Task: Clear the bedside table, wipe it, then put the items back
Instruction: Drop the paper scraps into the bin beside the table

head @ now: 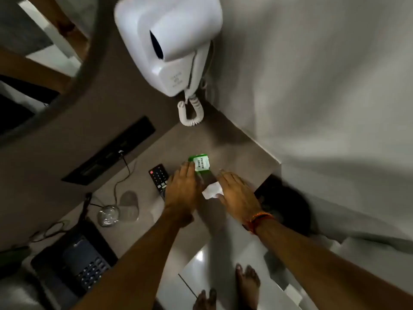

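A green tea sachet [199,164] marked "PREMIUM GREEN" lies on the grey bedside table [241,151], near the wall corner. My left hand [181,189] lies palm down with its fingers straight, their tips against the sachet's left edge. My right hand [238,194] is palm down just to the right, wearing an orange thread at the wrist. A crumpled piece of white paper [212,191] sticks out from under its thumb, between the two hands. A black remote [158,175] lies left of my left hand, partly hidden by it.
A white wall hair dryer [169,41] with a coiled cord [190,113] hangs above the table. An upturned glass [108,215], a dark telephone [82,260] and loose cables sit on the left. A black socket strip [111,151] runs along the wall. My bare feet [245,285] stand on tiled floor.
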